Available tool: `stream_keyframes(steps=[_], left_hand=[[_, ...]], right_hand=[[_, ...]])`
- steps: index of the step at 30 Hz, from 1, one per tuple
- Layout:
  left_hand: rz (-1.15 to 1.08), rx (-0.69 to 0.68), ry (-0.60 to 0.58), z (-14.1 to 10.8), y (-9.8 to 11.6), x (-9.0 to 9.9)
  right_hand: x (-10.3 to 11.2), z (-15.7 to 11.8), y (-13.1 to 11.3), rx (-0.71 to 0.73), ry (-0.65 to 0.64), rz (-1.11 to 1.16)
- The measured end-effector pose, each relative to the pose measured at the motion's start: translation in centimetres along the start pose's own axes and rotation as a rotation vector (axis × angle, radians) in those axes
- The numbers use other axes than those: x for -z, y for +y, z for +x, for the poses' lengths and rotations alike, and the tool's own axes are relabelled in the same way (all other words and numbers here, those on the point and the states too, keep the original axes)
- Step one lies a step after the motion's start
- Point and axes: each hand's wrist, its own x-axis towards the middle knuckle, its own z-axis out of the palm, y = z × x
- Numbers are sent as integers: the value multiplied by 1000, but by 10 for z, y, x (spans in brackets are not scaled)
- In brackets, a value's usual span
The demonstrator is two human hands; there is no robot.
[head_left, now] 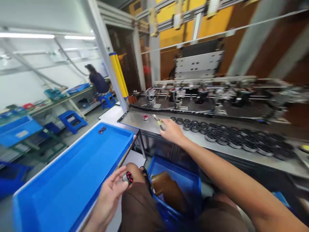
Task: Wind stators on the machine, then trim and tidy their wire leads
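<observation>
My left hand (109, 193) holds a small round part (127, 177) with a silvery side and a black face with red spots, above my thigh beside the blue tray. My right hand (171, 130) reaches over the metal ledge, its fingers closed round a small tool (159, 123) with yellowish and dark handles and a pale tip. Left of that tool a red and black round part (145, 117) lies on the ledge. Many black and silver rings (222, 137) stand in rows to the right of my right hand.
A long blue tray (79, 174) at the left has small red and black parts (102, 130) near its far end. Machinery (198, 96) lies behind the ledge. Below is a blue bin (188, 180) with brown material. A seated person (98, 82) is far left.
</observation>
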Motion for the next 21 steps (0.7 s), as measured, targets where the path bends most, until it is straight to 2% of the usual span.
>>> stream_keyframes(steps=[2, 4, 6, 10, 15, 18, 21], left_hand=[[88, -35, 142, 5, 16, 26], [282, -49, 254, 25, 30, 55], [352, -42, 378, 59, 39, 84], [524, -9, 537, 148, 43, 130], [716, -71, 684, 244, 40, 154], [782, -132, 751, 281, 35, 158], [807, -182, 812, 304, 28, 157]], right_hand=[[-17, 29, -2, -17, -23, -65], [-33, 45, -3, -7, -27, -113], [-44, 54, -1, 19, -20, -139], [-55, 62, 5, 80, -7, -166], [-63, 66, 18, 138, 40, -181], [-67, 67, 24, 155, 77, -169], [-68, 66, 25, 149, 100, -162]])
